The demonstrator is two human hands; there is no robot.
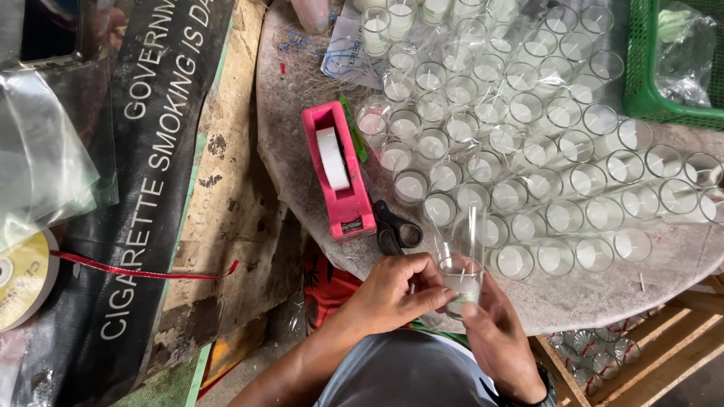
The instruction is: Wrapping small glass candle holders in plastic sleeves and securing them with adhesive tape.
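I hold one candle glass [461, 280] between both hands, just off the near edge of the worktop [664, 264]. My left hand [392, 290] closes its fingers [434, 295] on the glass from the left; my right hand [494, 332] grips it from below and the right, thumb against the wall. A clear film sleeve [461, 234] stands up around the glass (its top is open and untied).

Judged progress: the rows of candle glasses [528, 143] covering the worktop appear already sleeved in clear film, so most of the batch looks done; the one in my hands is in work. More wrapped pieces [596, 354] lie in the wooden crate below right.

Nearby: a pink tape dispenser [339, 169] and black scissors [396, 230] sit just left of the rows. A red ribbon [143, 269] trails from a spool [23, 279] at far left. A green basket [664, 68] occupies the top right corner. Nothing blocks my hands.
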